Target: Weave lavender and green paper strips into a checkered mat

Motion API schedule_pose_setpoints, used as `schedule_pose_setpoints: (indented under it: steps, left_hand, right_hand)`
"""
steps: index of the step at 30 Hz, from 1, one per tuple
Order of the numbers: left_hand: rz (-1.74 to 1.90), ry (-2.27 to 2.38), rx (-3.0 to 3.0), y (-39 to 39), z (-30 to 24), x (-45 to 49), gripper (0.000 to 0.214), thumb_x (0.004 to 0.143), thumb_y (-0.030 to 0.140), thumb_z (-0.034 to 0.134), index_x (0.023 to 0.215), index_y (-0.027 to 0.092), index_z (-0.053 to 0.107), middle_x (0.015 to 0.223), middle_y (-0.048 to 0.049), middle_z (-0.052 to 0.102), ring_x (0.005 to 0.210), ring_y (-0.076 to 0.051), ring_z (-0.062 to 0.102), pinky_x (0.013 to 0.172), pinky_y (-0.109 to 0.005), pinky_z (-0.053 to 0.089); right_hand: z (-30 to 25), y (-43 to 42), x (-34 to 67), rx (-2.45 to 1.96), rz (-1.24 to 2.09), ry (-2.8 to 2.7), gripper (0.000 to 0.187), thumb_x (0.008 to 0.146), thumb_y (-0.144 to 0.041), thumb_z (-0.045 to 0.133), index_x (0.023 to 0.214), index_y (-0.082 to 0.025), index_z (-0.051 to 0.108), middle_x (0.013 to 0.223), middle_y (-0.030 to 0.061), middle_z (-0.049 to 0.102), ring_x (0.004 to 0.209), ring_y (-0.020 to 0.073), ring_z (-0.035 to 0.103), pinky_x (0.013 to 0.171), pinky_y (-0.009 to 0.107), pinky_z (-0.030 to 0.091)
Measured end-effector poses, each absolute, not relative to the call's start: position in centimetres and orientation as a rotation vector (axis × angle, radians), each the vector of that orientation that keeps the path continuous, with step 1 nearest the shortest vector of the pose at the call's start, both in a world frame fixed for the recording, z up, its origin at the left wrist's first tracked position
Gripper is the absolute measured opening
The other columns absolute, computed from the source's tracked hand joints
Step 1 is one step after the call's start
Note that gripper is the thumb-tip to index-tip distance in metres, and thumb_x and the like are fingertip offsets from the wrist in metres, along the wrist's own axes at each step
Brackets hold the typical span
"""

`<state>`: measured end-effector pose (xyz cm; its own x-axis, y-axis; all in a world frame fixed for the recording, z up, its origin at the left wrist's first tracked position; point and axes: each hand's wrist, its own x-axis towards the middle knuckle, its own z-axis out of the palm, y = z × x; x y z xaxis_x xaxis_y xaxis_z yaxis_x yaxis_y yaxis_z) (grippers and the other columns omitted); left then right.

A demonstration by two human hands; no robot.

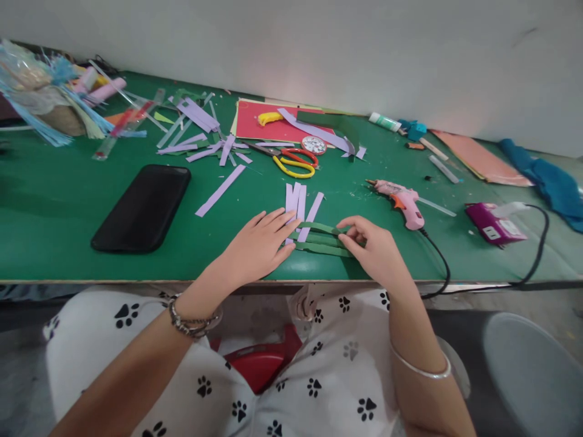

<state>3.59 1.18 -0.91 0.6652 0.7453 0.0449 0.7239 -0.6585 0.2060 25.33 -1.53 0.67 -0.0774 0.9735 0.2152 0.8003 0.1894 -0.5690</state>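
Observation:
My left hand lies flat with fingers stretched out, pressing the lower ends of three lilac paper strips onto the green table. Green paper strips run crosswise over and under the lilac ones. My right hand pinches the right end of the green strips between thumb and fingers. Both hands work near the table's front edge.
A black phone lies left. Yellow and red scissors, a red sheet and loose lilac strips lie behind. A pink glue gun with black cord and a purple plug box sit right. A craft basket stands far left.

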Motion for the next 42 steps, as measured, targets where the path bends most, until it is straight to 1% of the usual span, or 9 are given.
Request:
schedule_pose_setpoints:
  steps: [8, 11, 15, 20, 23, 25, 29, 34, 42]
  left_hand:
    - [0.125, 1.234, 2.740, 1.0, -0.9, 3.7, 0.048, 0.094, 0.031, 0.024, 0.139, 0.019, 0.031, 0.147, -0.0039, 0.030, 0.135, -0.022, 0.026, 0.109, -0.045, 0.022]
    - [0.170, 1.229, 2.751, 1.0, -1.1, 3.6, 0.048, 0.094, 0.031, 0.024, 0.140, 0.020, 0.028, 0.147, -0.0042, 0.030, 0.135, -0.022, 0.026, 0.109, -0.045, 0.022]
    - [0.241, 1.230, 2.754, 1.0, -1.3, 3.5, 0.049, 0.094, 0.034, 0.024, 0.140, 0.018, 0.028, 0.146, -0.0058, 0.033, 0.134, -0.021, 0.027, 0.109, -0.042, 0.023]
    - [0.177, 1.272, 2.759, 1.0, -1.1, 3.6, 0.047, 0.094, 0.030, 0.022, 0.137, 0.014, 0.034, 0.145, -0.0086, 0.033, 0.135, -0.024, 0.026, 0.109, -0.047, 0.021]
    - [0.171, 1.269, 2.757, 0.9, -0.8, 3.5, 0.047, 0.095, 0.027, 0.021, 0.139, 0.015, 0.031, 0.147, -0.0088, 0.028, 0.135, -0.024, 0.025, 0.108, -0.046, 0.024]
    - [0.179, 1.230, 2.775, 0.7, -0.7, 3.2, 0.046, 0.095, 0.030, 0.022, 0.139, 0.017, 0.031, 0.149, -0.0074, 0.026, 0.136, -0.024, 0.024, 0.107, -0.046, 0.026]
    - [0.145, 1.133, 2.805, -0.1, -1.0, 2.0, 0.054, 0.094, 0.047, 0.022, 0.139, 0.019, 0.031, 0.148, -0.0055, 0.026, 0.135, -0.024, 0.026, 0.107, -0.041, 0.026]
    - [0.133, 1.132, 2.813, -1.0, -1.4, 1.1, 0.058, 0.094, 0.050, 0.017, 0.140, 0.018, 0.030, 0.147, -0.0058, 0.030, 0.134, -0.023, 0.027, 0.109, -0.042, 0.020]
    - [0.104, 1.077, 2.851, -1.1, -1.2, 0.4, 0.059, 0.091, 0.054, 0.028, 0.138, 0.020, 0.034, 0.145, -0.0045, 0.033, 0.131, -0.025, 0.031, 0.107, -0.042, 0.024]
  right_hand:
    - [0.3, -1.0, 25.9, -1.663, 0.392, -1.947, 0.009, 0.077, -0.020, 0.049, 0.080, -0.021, 0.058, 0.058, -0.0024, 0.054, 0.054, 0.0131, 0.050, 0.056, 0.026, 0.039]
    - [0.4, -1.1, 25.6, -1.689, 0.185, -1.997, 0.011, 0.078, -0.017, 0.048, 0.080, -0.021, 0.059, 0.064, 0.0004, 0.057, 0.059, 0.0154, 0.052, 0.061, 0.030, 0.040]
    - [1.2, -1.7, 24.0, -1.572, -0.125, -2.019, 0.012, 0.083, -0.023, 0.047, 0.087, -0.021, 0.059, 0.083, 0.0061, 0.061, 0.080, 0.0208, 0.055, 0.077, 0.037, 0.040]
    - [1.0, -2.1, 21.8, -1.322, 0.088, -2.358, 0.019, 0.084, -0.031, 0.052, 0.099, -0.020, 0.058, 0.094, 0.0069, 0.060, 0.089, 0.0197, 0.054, 0.082, 0.036, 0.042]
    - [0.1, -1.8, 21.6, -1.299, 0.069, -2.447, 0.019, 0.083, -0.030, 0.054, 0.099, -0.021, 0.059, 0.097, 0.0075, 0.059, 0.092, 0.0203, 0.054, 0.086, 0.038, 0.041]
    - [-0.3, -1.7, 21.7, -1.291, 0.045, -2.453, 0.016, 0.084, -0.027, 0.052, 0.096, -0.020, 0.061, 0.098, 0.0080, 0.059, 0.092, 0.0202, 0.054, 0.087, 0.038, 0.040]
    - [-0.5, -1.6, 21.9, -1.295, 0.104, -2.415, 0.017, 0.085, -0.022, 0.050, 0.098, -0.019, 0.060, 0.097, 0.0085, 0.059, 0.090, 0.0195, 0.055, 0.084, 0.036, 0.043]
    - [-0.1, -1.7, 21.5, -1.354, 0.236, -2.332, 0.024, 0.081, -0.025, 0.057, 0.103, -0.017, 0.057, 0.098, 0.0086, 0.061, 0.092, 0.0217, 0.055, 0.082, 0.037, 0.045]
    - [-0.1, -1.2, 21.1, -1.298, 0.403, -2.258, 0.021, 0.080, -0.016, 0.055, 0.101, -0.017, 0.056, 0.101, 0.0071, 0.061, 0.095, 0.0184, 0.056, 0.084, 0.033, 0.045]
